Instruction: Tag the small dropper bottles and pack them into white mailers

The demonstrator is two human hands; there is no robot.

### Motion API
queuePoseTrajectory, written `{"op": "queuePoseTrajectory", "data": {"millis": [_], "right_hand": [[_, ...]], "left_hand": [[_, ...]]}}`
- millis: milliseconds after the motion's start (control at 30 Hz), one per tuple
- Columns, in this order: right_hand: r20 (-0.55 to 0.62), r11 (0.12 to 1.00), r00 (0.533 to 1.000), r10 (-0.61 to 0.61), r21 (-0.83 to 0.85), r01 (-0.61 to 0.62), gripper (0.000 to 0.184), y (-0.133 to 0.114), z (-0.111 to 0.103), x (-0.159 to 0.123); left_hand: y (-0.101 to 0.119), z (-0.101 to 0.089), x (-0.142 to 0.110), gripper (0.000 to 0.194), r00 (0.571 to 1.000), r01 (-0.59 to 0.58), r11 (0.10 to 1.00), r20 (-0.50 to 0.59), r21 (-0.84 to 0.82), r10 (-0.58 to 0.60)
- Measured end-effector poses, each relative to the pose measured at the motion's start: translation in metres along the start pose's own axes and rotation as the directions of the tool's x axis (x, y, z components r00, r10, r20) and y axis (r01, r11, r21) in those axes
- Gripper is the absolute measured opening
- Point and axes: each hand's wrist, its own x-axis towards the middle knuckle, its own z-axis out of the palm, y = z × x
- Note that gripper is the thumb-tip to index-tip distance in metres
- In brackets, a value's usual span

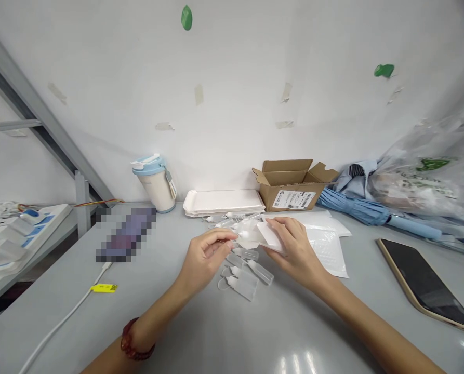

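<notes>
My left hand (206,255) is closed in a pinch at the left edge of a whitish translucent plastic piece (249,234); whether that is a bag or a bottle, I cannot tell. On the right side, my right hand (292,246) grips a white padded envelope (270,236) with its mouth toward the plastic piece. Several small translucent squeeze bottles (242,286) with thin loops lie loose below and behind my hands. More white bubble mailers (329,252) lie flat beneath and beyond my right hand.
An opened cardboard box (294,195) and a stack of white envelopes (224,201) stand along the wall. A tumbler (156,184), a pixelated dark item (126,234) and a cable (60,327) are left. A blue umbrella (356,208), plastic bag (422,176) and phone (426,283) are right.
</notes>
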Motion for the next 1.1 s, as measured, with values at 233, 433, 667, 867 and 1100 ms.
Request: {"op": "queuePoseTrajectory", "data": {"millis": [233, 433, 667, 867, 1100], "right_hand": [[-0.014, 0.994, 0.995, -0.103, 0.037, 0.104, 0.046, -0.013, -0.001, -0.002], [-0.013, 0.997, 0.997, -0.07, 0.03, 0.07, 0.046, -0.011, -0.002, -0.002], [-0.025, 0.984, 0.986, -0.162, 0.074, 0.164, 0.049, -0.021, -0.003, -0.002], [0.022, 0.981, 0.984, -0.177, 0.081, 0.174, 0.046, -0.029, -0.002, -0.004], [0.056, 0.979, 0.979, -0.194, 0.074, 0.19, 0.053, -0.028, -0.005, -0.003]], "left_hand": [[-0.002, 0.011, -0.008, 0.03, 0.979, -0.175, 0.946, 0.153, 0.272, 0.137], [0.002, 0.003, -0.004, 0.018, 0.995, -0.084, 0.957, -0.034, 0.277, 0.097], [-0.003, 0.0, 0.007, 0.032, 0.974, 0.186, 0.982, 0.132, 0.007, -0.186], [-0.008, 0.004, 0.005, 0.025, 0.919, 0.257, 0.964, 0.326, -0.066, -0.222], [-0.007, 0.01, 0.003, 0.026, 0.931, 0.339, 0.925, 0.202, -0.169, -0.304]]}}
